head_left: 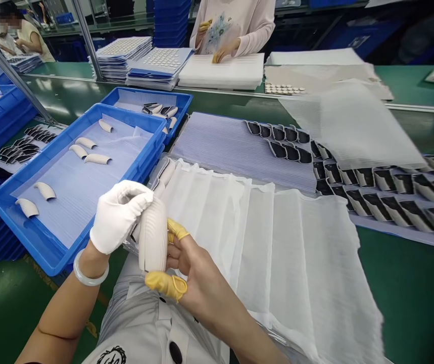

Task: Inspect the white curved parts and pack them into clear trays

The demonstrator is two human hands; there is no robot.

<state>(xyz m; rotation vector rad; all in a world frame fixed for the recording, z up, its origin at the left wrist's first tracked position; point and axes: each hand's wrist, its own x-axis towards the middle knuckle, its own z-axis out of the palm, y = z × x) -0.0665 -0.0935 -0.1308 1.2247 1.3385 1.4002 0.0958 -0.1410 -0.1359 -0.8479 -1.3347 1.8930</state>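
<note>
My left hand point(120, 215), in a white glove, pinches the top of a cream ribbed, curved shell piece point(153, 235). Yellow finger cots cover some fingertips of my right hand point(181, 263), which grips the same piece from its lower right, thumb at the bottom end. The piece stands roughly upright above my lap. Just behind it, more cream pieces point(166, 172) lie along the left edge of a white cloth-like sheet point(239, 227), partly hidden by the sheet and my hands.
To the left, a blue tray point(61, 253) holds several loose cream pieces, with another blue tray point(186, 101) behind. Rows of dark-lined shells point(376, 179) lie on the right under a translucent sheet point(364, 121). Across the bench, a person point(235, 25) works beside stacked sheets point(220, 71).
</note>
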